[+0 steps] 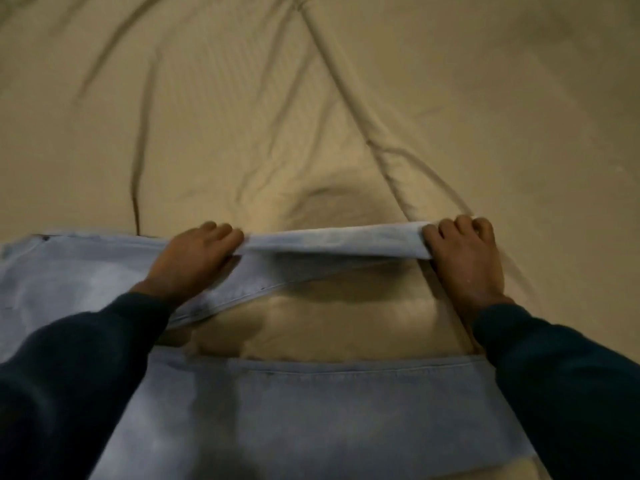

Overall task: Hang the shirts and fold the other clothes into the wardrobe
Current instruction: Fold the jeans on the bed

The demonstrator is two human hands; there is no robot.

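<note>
Pale blue garment point(294, 403), likely trousers, lies across the beige bed sheet point(346, 98) directly under the person. One long strip of it is lifted and stretched taut side to side, its long axis running left–right between the hands. Left hand point(197, 254) grips the strip's inner end, fingers curled over the edge; right hand point(464, 258) grips the far end, likewise curled. Both arms reach forward about equally in dark sleeves point(69, 375). The near part lies flat, towards the body, so the fold probably comes that way.
</note>
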